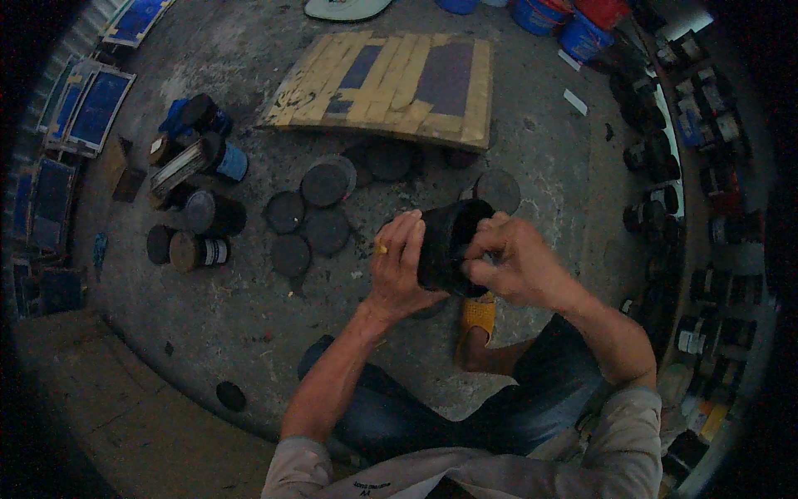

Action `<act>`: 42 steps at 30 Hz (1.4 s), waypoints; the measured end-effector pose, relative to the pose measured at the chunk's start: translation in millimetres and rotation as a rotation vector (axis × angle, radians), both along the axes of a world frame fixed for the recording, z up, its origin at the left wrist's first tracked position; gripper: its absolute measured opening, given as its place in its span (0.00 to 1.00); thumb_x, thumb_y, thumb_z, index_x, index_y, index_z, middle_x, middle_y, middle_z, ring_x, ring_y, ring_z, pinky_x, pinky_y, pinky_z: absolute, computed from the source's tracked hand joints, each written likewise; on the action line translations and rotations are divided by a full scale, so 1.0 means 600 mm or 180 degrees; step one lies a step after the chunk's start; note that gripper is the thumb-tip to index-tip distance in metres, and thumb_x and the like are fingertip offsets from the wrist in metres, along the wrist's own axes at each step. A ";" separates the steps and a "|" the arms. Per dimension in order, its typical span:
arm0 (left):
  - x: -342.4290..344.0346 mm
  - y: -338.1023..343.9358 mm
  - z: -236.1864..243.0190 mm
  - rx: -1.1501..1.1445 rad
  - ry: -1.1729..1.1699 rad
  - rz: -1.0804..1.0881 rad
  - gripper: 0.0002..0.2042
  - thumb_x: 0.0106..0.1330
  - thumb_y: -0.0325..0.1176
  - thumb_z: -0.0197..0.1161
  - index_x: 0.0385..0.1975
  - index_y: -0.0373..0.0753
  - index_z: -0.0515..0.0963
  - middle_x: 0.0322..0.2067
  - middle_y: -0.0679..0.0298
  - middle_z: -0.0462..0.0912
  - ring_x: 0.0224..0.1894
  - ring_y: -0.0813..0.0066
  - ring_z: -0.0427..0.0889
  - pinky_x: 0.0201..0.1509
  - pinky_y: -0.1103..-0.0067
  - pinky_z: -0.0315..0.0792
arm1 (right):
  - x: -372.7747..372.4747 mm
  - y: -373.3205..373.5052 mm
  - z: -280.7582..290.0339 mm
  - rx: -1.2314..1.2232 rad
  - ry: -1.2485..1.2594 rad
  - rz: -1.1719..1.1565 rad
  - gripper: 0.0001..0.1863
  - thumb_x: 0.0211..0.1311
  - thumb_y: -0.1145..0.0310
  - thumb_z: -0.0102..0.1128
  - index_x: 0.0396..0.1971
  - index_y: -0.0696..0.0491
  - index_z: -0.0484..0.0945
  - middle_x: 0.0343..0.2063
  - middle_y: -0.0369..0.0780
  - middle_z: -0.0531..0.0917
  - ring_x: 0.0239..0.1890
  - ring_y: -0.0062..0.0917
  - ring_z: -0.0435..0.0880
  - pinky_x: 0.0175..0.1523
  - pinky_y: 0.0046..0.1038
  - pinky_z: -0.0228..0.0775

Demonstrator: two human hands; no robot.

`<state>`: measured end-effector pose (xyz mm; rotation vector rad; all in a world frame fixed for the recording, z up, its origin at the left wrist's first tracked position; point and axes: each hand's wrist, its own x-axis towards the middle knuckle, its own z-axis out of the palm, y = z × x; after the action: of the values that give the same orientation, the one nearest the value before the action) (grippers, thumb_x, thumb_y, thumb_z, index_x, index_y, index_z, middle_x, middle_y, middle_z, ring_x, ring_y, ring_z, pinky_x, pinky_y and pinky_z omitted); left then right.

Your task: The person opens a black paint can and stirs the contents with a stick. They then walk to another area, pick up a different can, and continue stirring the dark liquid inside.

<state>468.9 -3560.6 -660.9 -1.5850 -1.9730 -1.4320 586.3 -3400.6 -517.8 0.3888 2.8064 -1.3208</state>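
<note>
My left hand (396,264) is wrapped round the side of a black tub (438,254), held above the floor in front of my knees. The tub is tipped over, with its dark mouth toward the right. At that mouth is my right hand (522,263), its fingers curled together and the tips partly inside the rim. Whatever they grip, if anything, is hidden. Just beyond the tub lies a round dark lid (498,191). Several more round black lids (325,232) are spread on the floor to the left of my left hand.
A taped board (391,87) lies beyond the lids. To the left stand several dark tubs (214,213), with blue-meshed frames (100,109) along the wall. Shelves of containers (711,125) line the right side. Blue buckets (585,37) are at the back. A yellow sandal (478,317) is below the tub.
</note>
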 end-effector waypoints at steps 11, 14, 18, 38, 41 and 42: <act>0.008 0.003 0.003 0.0144 -0.0114 -0.0041 0.51 0.42 0.46 0.81 0.67 0.34 0.60 0.61 0.47 0.71 0.61 0.47 0.72 0.65 0.57 0.66 | 0.017 0.001 0.011 0.0908 -0.0311 -0.0346 0.09 0.50 0.69 0.64 0.27 0.59 0.81 0.33 0.50 0.79 0.42 0.48 0.74 0.50 0.47 0.69; 0.008 0.004 0.005 0.0183 -0.0158 0.0017 0.52 0.42 0.46 0.82 0.67 0.33 0.59 0.60 0.47 0.71 0.60 0.47 0.73 0.65 0.58 0.67 | 0.016 0.005 0.015 0.1072 -0.0383 -0.0404 0.10 0.50 0.68 0.64 0.28 0.60 0.81 0.33 0.51 0.78 0.42 0.50 0.75 0.51 0.48 0.69; 0.010 0.004 0.008 0.0009 -0.0290 0.0039 0.54 0.42 0.47 0.83 0.67 0.33 0.58 0.60 0.49 0.72 0.60 0.47 0.73 0.65 0.59 0.67 | 0.016 0.010 0.020 0.1171 -0.0515 -0.0388 0.10 0.50 0.67 0.62 0.25 0.59 0.81 0.31 0.51 0.79 0.41 0.50 0.76 0.52 0.48 0.69; -0.028 -0.022 -0.005 -0.0123 -0.0282 -0.0116 0.58 0.37 0.43 0.86 0.69 0.32 0.54 0.61 0.46 0.72 0.61 0.45 0.73 0.66 0.59 0.66 | 0.021 0.058 0.043 0.0123 -0.0471 -0.0891 0.10 0.44 0.67 0.65 0.23 0.59 0.84 0.25 0.46 0.83 0.32 0.36 0.84 0.40 0.36 0.74; -0.029 -0.023 -0.007 -0.0232 -0.0247 -0.0135 0.60 0.36 0.42 0.86 0.70 0.32 0.52 0.61 0.45 0.71 0.61 0.45 0.73 0.66 0.59 0.66 | 0.026 0.062 0.047 0.0139 -0.0467 -0.0997 0.10 0.44 0.68 0.65 0.23 0.60 0.83 0.25 0.46 0.83 0.32 0.35 0.84 0.40 0.35 0.74; -0.029 -0.023 -0.007 -0.0289 -0.0228 -0.0106 0.61 0.36 0.42 0.86 0.71 0.32 0.51 0.61 0.45 0.71 0.61 0.44 0.73 0.66 0.59 0.66 | 0.027 0.063 0.048 0.0133 -0.0427 -0.1011 0.10 0.44 0.68 0.65 0.23 0.60 0.83 0.25 0.46 0.84 0.33 0.35 0.84 0.40 0.35 0.74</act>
<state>451.4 -3574.4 -665.4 -1.6329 -2.0894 -1.4501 602.7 -3362.9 -489.0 0.9207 2.7452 -1.2277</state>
